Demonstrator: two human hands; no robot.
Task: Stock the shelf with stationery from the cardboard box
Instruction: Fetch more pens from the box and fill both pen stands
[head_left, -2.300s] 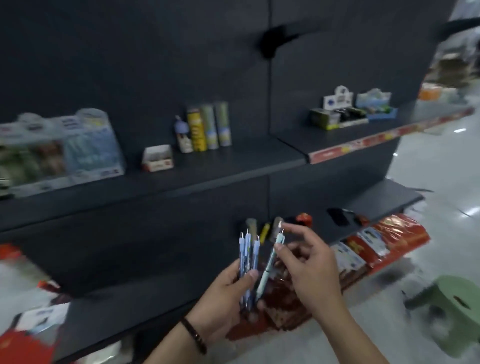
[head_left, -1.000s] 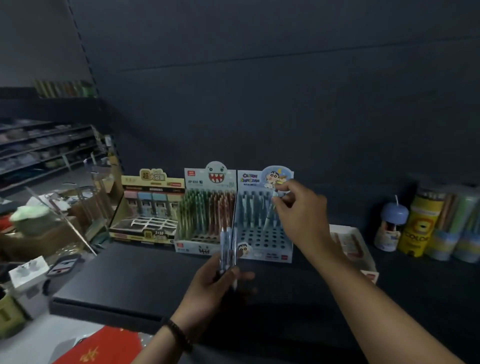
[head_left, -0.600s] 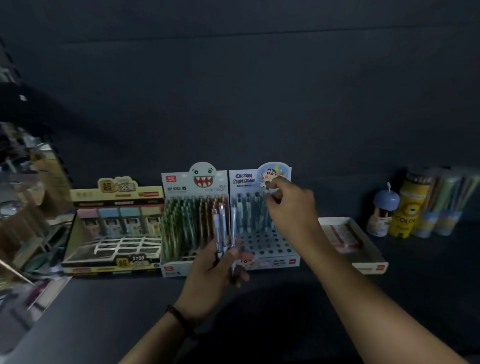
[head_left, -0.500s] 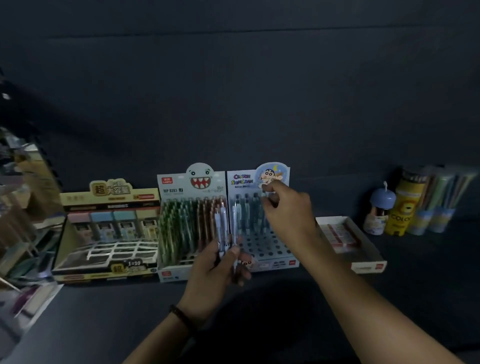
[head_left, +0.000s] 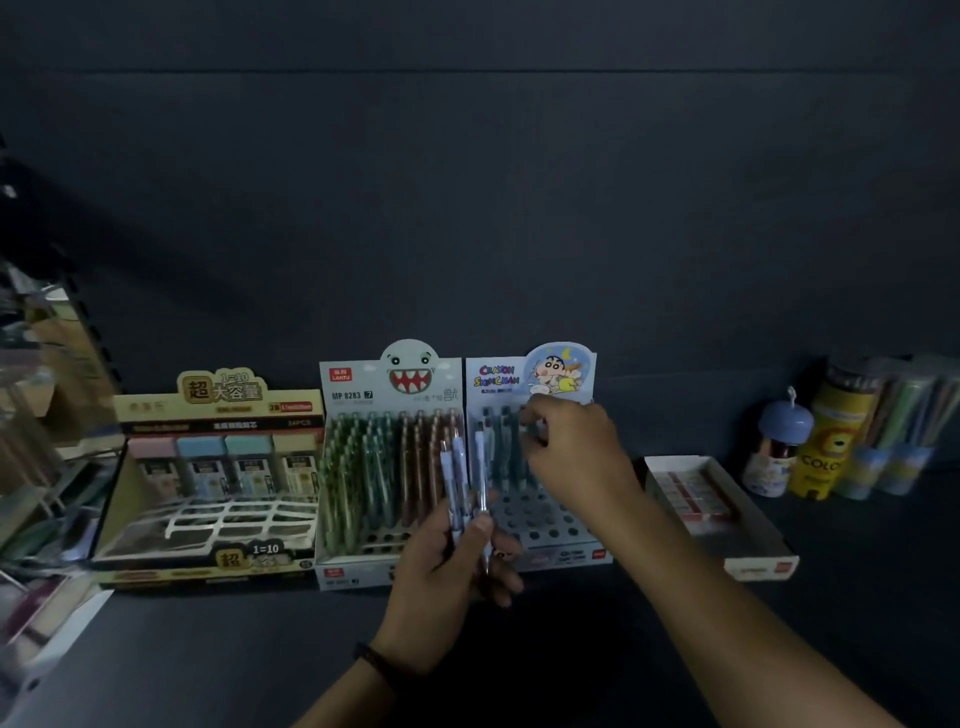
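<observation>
Right hand (head_left: 571, 457), lowered, pinches a pen (head_left: 539, 430) in the Crayon Shinchan display (head_left: 496, 376); left hand (head_left: 447, 577) grips pens (head_left: 460, 467).

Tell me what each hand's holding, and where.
Left hand grips a few pens by their lower barrels. Right hand, fingers curled over the blue display box: cannot tell.

Dark shelf (head_left: 571, 649) under three display boxes (head_left: 389, 519), open tray (head_left: 763, 561), tubes (head_left: 826, 441).

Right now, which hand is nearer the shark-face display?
Left. Left hand, holding pens, is in front of the shark-face display; right hand is over the Crayon Shin-chan display.
</observation>
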